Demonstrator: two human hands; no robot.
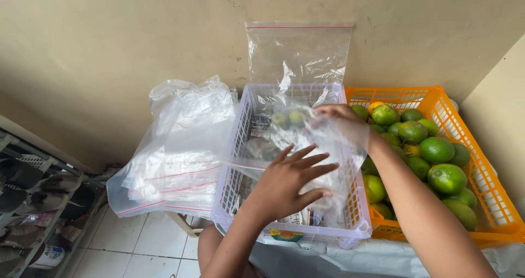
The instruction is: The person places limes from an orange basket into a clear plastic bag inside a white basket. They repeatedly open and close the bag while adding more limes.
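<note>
Left hand (287, 182) lies palm-down, fingers (311, 160) spread flat, pressing a clear plastic bag (306, 141) over the white basket (235, 146). Right hand (342, 119), forearm reaching in from the near right, is inside the bag's far end, apparently closed around two limes (289, 118), though the film blurs the grip. To the right stands an orange crate (481, 174) of green limes (437, 149); to the left, a stack of zip bags (175, 157).
</note>
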